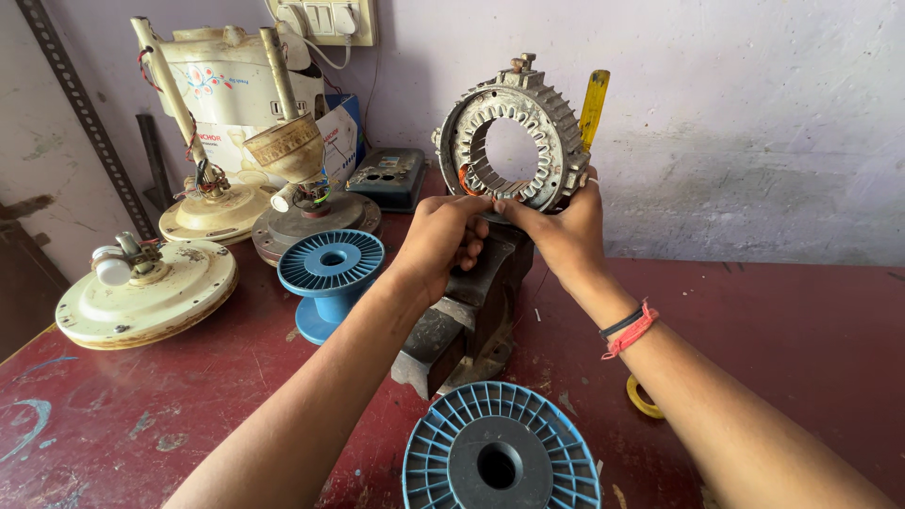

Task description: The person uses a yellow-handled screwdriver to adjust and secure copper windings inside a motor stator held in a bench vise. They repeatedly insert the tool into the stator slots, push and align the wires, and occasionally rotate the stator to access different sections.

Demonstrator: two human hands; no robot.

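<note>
Nearest the camera lay a blue ribbed plastic spool (500,452), flat on the dark red worn tabletop (801,330), its lower rim cut by the frame's bottom edge. Bare table stretched to the right as far as the pale plastered wall (754,141), broken only by a small yellow ring (643,398) beside the right forearm. The left side was crowded: a second blue spool (331,269) standing on end, a cream round fan motor housing (146,297) and more fan parts (273,188) behind it near the wall.

No container showed any contents that could be told.

At the centre a grey metal bench vise (471,316) carried a grey toothed ring-shaped metal stator (512,141), standing upright on its edge. The left hand (443,240) and the right hand (566,231) met at the stator's lower rim, fingertips narrowly pinched together against it, beside some orange wire. A yellow-handled tool (594,108) rose behind the stator.
</note>
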